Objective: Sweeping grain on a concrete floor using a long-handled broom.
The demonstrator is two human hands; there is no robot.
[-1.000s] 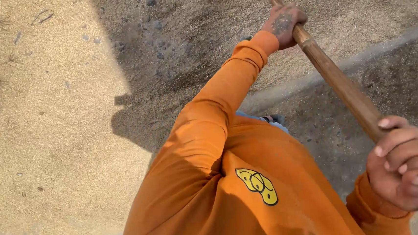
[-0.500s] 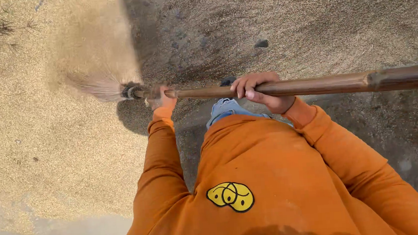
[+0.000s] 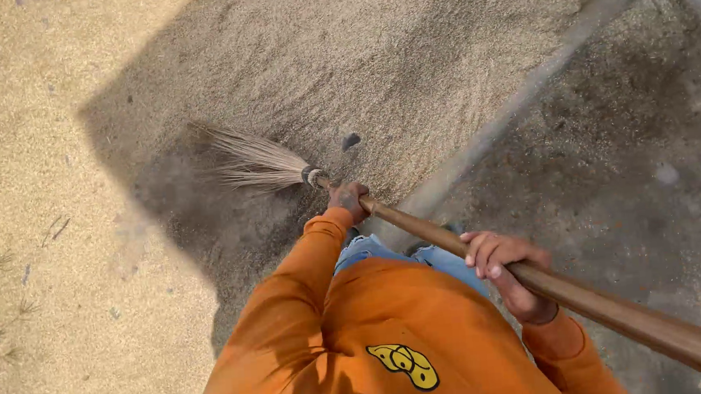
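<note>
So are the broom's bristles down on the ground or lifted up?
Down: the bristles lie fanned against the grain-covered ground, as far as this overhead view shows.

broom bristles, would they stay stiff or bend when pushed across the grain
The fanned, straw-coloured broom bristles probably bend easily: they splay sideways where they meet the spread tan grain. The long brown wooden handle looks rigid, straight between the left hand and right hand. The loose grain would likely scatter rather than slide as one.

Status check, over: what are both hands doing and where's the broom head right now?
Left hand gripping low on the broom handle, right hand gripping higher. Bristles spread on the grain layer. Small dark stone beside them.
</note>
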